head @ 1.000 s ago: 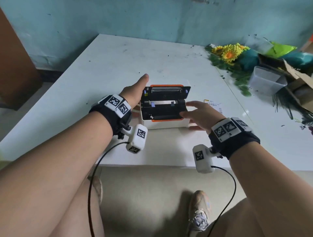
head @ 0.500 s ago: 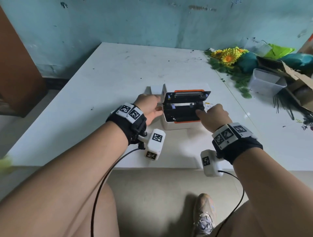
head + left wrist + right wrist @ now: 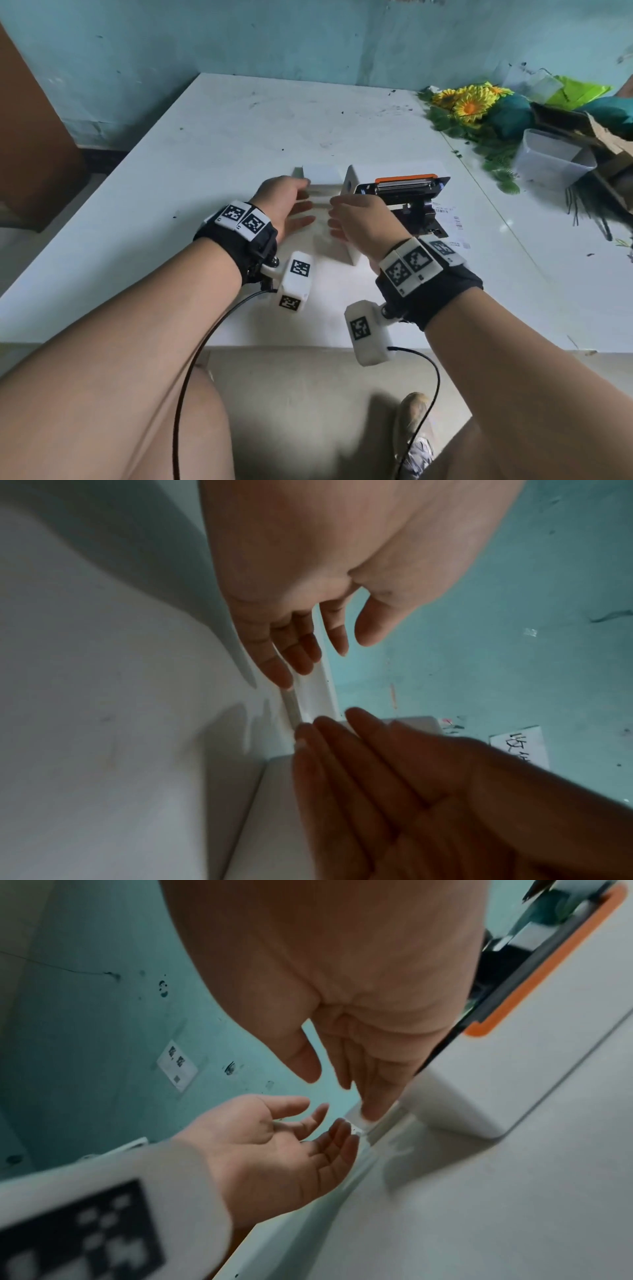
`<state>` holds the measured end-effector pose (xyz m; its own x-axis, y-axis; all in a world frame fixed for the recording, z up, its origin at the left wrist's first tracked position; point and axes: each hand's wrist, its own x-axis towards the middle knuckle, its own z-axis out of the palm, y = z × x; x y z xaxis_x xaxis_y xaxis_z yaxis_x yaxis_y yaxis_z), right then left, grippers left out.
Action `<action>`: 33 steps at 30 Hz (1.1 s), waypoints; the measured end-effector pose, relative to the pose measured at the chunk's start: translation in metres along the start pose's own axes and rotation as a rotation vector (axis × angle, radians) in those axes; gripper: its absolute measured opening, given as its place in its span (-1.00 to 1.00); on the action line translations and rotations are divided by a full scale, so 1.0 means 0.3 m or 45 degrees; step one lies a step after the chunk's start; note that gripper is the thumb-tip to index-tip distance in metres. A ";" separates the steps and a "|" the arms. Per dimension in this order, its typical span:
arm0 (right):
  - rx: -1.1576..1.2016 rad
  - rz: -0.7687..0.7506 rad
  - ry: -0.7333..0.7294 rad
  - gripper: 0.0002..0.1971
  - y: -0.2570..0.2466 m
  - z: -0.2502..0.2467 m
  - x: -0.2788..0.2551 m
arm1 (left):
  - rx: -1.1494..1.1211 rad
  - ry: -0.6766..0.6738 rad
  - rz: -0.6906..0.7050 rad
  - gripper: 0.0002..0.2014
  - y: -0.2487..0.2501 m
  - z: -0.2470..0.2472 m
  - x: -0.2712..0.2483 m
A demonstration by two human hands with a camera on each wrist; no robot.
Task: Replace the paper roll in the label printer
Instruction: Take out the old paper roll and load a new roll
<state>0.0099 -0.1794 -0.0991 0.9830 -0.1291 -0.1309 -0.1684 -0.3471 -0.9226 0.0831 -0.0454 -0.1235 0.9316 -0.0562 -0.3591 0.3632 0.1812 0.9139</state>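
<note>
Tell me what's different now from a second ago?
Both hands came away from the printer's open tray and met at its left side: the left hand and right hand now reach with straight fingers toward the white paper there, neither gripping it yet. The printer now sits turned on the table, its lid still open. The flowers and tub stayed put.

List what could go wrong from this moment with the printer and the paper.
1. The white label printer with orange trim looks turned on the white table with its lid open, so it might tip or snap shut.
2. Both open hands, left hand and right hand, only touch the white folded paper stack with their fingertips; it could slip or fan out.
</note>
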 end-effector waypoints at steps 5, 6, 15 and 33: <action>-0.091 0.090 0.019 -0.82 -0.017 0.049 0.055 | 0.019 -0.006 0.026 -0.79 -0.014 -0.028 0.033; -0.103 0.103 0.015 -0.62 -0.017 0.051 0.064 | 0.027 -0.019 0.031 -0.76 -0.016 -0.030 0.037; -0.121 0.199 0.047 -0.84 -0.032 0.064 0.132 | 0.057 -0.034 -0.010 -0.66 0.002 -0.002 0.043; -0.029 0.175 0.069 -0.12 -0.050 0.072 0.114 | 0.063 -0.223 -0.095 -0.12 0.019 -0.006 0.069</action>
<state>0.0476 -0.1585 -0.0977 0.9451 -0.2269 -0.2351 -0.3036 -0.3437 -0.8886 0.1045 -0.0438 -0.1260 0.8888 -0.2382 -0.3915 0.4274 0.1222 0.8958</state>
